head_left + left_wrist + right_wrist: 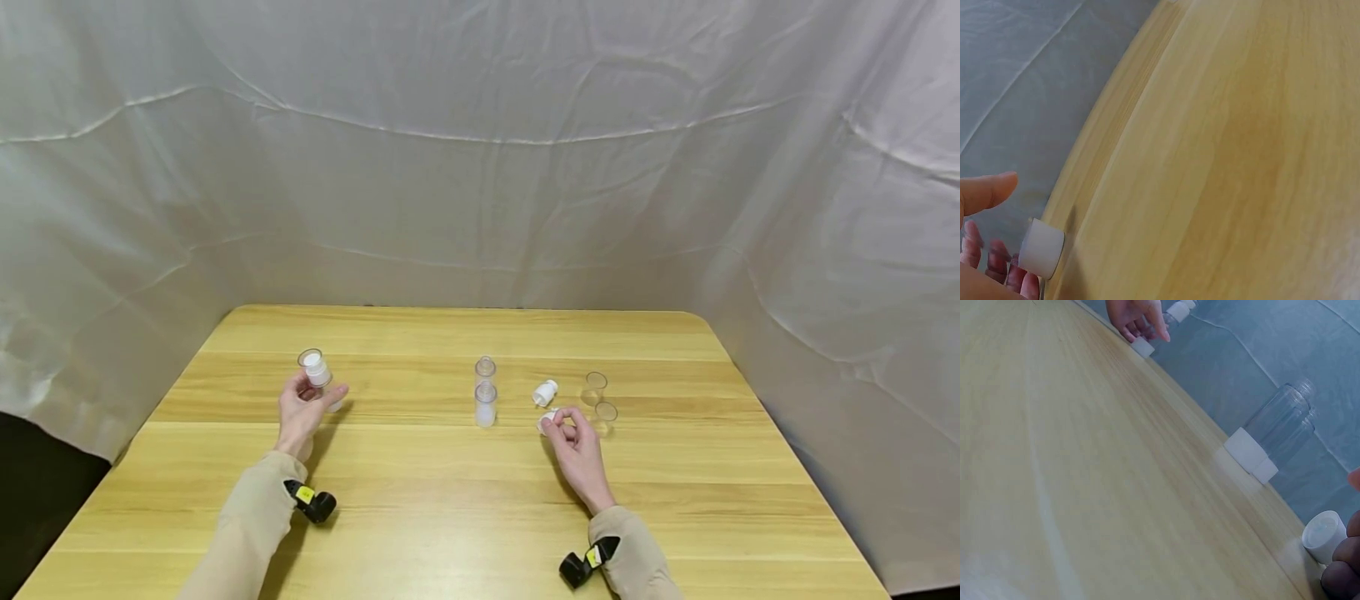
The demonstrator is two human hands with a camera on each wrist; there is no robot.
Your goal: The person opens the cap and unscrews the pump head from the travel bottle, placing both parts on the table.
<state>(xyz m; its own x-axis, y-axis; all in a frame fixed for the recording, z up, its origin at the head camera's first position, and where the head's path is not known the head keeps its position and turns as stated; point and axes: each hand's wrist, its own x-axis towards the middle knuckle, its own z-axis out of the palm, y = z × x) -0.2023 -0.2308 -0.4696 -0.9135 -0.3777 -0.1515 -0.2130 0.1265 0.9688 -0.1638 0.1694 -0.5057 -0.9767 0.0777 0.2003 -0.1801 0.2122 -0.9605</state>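
Observation:
My left hand is around a clear bottle with a white base and white collar; a clear cap is over its top. In the left wrist view, the thumb stands apart from the bottle and the fingers show behind its clear body. My right hand has thumb and forefinger at a small white pump top, low over the table. The right wrist view shows this pump top with its open end visible, beside curled fingers; part of it is hidden.
Two clear bottles with white bases stand mid-table, one behind the other. Another white pump top lies to their right. Beyond it are two clear caps. Grey cloth hangs around the wooden table.

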